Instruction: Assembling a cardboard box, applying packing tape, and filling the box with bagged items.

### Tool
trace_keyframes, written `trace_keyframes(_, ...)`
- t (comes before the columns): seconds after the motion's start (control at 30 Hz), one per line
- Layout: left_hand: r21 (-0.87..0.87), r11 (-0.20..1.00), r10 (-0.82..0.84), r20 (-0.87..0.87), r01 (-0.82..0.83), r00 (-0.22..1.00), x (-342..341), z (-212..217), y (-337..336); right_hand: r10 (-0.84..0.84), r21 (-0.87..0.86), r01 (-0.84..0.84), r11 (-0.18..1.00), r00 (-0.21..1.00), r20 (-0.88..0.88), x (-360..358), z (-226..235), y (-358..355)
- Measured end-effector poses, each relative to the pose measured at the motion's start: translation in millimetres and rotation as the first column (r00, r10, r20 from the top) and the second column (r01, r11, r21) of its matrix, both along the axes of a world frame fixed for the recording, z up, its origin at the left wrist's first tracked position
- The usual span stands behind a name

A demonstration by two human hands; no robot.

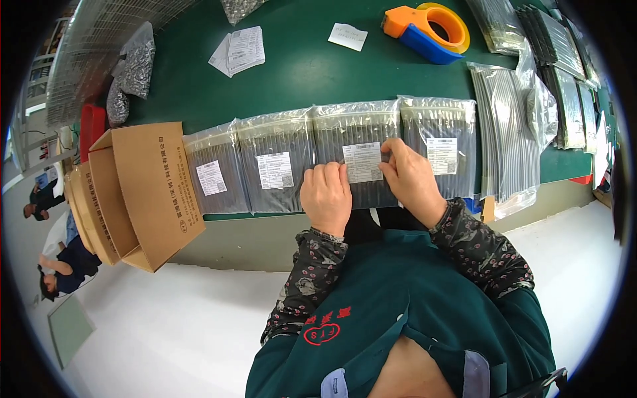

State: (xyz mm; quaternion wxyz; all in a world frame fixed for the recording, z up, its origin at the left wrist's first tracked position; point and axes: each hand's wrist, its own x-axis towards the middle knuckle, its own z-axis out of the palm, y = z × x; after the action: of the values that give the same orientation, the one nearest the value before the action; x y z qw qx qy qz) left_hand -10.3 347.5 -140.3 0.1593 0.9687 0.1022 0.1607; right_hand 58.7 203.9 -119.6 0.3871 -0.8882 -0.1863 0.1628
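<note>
Four clear zip bags of dark, thin strips lie in a row along the front of the table, each with a white label. My hands are at the third bag from the left, over its white label. My left hand rests at the label's lower left edge, fingers curled together; what lies under them is hidden. At the label's right edge, my right hand pinches with thumb and forefinger. On the left are the first bag and second bag; on the right is the fourth bag.
An open cardboard box stands at the table's left end. Behind the bags lie loose paper labels, a paper slip and an orange-and-blue tape dispenser. More bags of strips are stacked on the right. Two people are at far left.
</note>
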Motion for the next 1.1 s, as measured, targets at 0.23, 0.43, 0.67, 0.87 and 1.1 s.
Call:
trace_keyframes(0.23, 0.020, 1.000, 0.023, -0.020, -0.022, 1.000, -1.0, -0.1, 0.4, 0.034, -0.103, -0.023, 0.994, 0.993, 0.109, -2.8, 3.8, 2.4)
trace_keyframes(0.43, 0.019, 0.999, 0.049, -0.087, -0.048, 0.995, -1.7, 5.5, -0.1, 0.090, -0.296, -0.033, 0.955, 0.979, 0.180, 5.0, 13.8, -4.6)
trace_keyframes(0.67, 0.024, 1.000, 0.010, -0.031, -0.009, 0.999, -6.0, 12.1, 10.3, 0.195, -0.181, -0.149, 0.972, 0.943, 0.270, 15.1, 18.0, -20.9)
trace_keyframes(0.87, -0.081, 0.983, -0.175, -0.154, 0.164, 0.972, -3.9, 15.2, 5.8, 0.220, -0.006, -0.220, 0.975, 0.975, -0.001, 25.3, 7.1, -28.7)
trace_keyframes(1.1, -0.104, 0.975, -0.201, -0.058, 0.194, 0.978, -7.2, 34.1, 14.9, 0.086, -0.153, -0.028, 0.988, 0.918, 0.388, 91.9, 48.6, -19.4)
